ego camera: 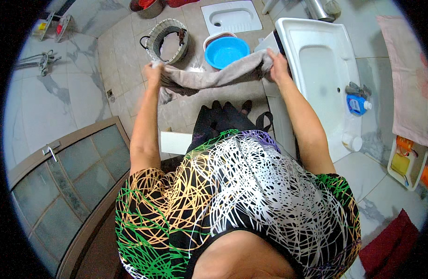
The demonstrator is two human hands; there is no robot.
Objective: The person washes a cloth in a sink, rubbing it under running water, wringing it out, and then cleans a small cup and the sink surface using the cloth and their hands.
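A grey cloth garment [214, 78] is stretched sideways in front of me, sagging a little in the middle. My left hand [153, 74] grips one end, and a loose, blurred tail hangs below that hand. The other end is held in my right hand [278, 66], close to the edge of the white sink. Beyond the cloth, a blue plastic basin [227, 52] stands on the tiled floor, partly over another pale basin [219, 35]. A woven basket [154, 44] with dark handles sits beyond my left hand, with pale cloth inside.
To the right is a white ceramic laundry sink [318, 69] with a blue detergent bottle [357, 104] on its ledge. A squat toilet [231, 17] is set in the floor ahead. A framed glass door [74, 174] stands at left. A pink towel [407, 76] hangs at right.
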